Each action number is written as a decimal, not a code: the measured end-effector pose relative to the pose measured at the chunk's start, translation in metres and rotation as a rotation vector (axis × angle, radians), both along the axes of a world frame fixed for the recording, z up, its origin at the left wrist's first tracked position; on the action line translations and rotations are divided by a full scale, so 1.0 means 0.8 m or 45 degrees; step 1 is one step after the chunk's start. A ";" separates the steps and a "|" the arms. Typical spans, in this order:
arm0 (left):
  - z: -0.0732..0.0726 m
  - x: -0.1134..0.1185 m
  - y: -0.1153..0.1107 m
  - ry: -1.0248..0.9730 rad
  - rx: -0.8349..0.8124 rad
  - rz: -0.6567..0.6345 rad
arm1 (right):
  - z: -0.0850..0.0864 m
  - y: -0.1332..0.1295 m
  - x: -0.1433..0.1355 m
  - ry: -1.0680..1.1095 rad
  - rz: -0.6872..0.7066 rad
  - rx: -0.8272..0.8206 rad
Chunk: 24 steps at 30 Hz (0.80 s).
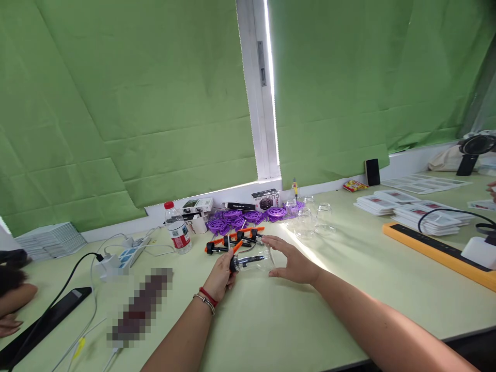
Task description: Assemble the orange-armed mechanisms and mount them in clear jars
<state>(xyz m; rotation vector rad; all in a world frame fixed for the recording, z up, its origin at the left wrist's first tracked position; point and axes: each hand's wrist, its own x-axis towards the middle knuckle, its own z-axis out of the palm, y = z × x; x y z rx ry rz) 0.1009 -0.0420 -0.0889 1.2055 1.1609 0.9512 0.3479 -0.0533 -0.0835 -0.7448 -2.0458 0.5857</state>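
My left hand (220, 274) is closed round the black and orange head of a tool (233, 262), which has a bent metal crank. The tool's dark shaft lies inside a clear glass jar (260, 262), tilted on its side above the table. My right hand (296, 262) curves round the jar's far end, thumb below and fingers above. Just behind the jar lie several similar black and orange crank tools (220, 244). Past them is a heap of purple round openwork plastic pieces (232, 219). Several clear glass jars (323, 216) stand to the right of the heap.
A red-capped bottle (178, 230), small boxes (266, 199) and a white power strip (134, 253) stand left and behind. At right are stacked printed cards (426, 217), an orange power strip (437, 254) and a phone (372, 172). Another person's hand (10, 324) rests at the left edge.
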 end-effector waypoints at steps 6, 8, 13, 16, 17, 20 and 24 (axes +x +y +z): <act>0.005 0.002 -0.004 0.052 0.056 0.042 | -0.011 0.007 0.000 0.016 -0.046 -0.233; 0.006 0.004 -0.006 0.071 0.073 0.054 | -0.013 0.008 -0.001 0.042 -0.040 -0.307; 0.007 0.008 -0.009 0.149 0.169 0.052 | -0.014 0.010 -0.006 0.133 0.035 -0.535; 0.006 0.009 -0.010 0.168 0.187 0.044 | -0.012 0.008 -0.007 0.118 0.027 -0.605; 0.007 0.009 -0.010 0.165 0.185 0.044 | -0.011 0.007 -0.007 0.125 0.022 -0.629; 0.007 0.008 -0.008 0.150 0.160 0.080 | -0.010 0.004 -0.004 0.171 0.049 -0.684; 0.007 0.006 -0.005 0.137 0.118 0.126 | -0.014 0.003 0.002 0.198 0.162 -0.675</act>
